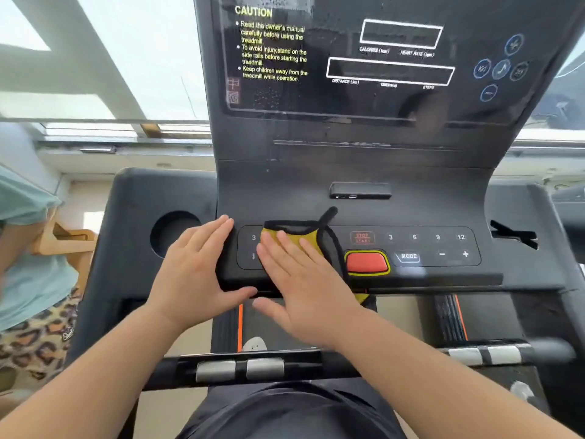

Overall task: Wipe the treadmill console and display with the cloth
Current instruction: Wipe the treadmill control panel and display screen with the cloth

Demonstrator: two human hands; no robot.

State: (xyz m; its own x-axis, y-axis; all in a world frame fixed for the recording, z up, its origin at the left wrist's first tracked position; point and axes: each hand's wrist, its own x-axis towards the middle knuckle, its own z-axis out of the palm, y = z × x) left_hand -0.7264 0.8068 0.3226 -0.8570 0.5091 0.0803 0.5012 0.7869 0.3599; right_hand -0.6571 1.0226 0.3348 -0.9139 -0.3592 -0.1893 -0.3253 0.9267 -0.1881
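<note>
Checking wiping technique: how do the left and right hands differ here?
The right hand presses flat on the cloth; the left hand lies on bare console, touching no cloth. The right covers part of the button panel; the left sits beside it, near the cup holder. Both have straight fingers.

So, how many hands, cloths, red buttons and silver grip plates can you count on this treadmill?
hands: 2 (left hand, right hand)
cloth: 1
red button: 1
silver grip plates: 4
total: 8
</note>
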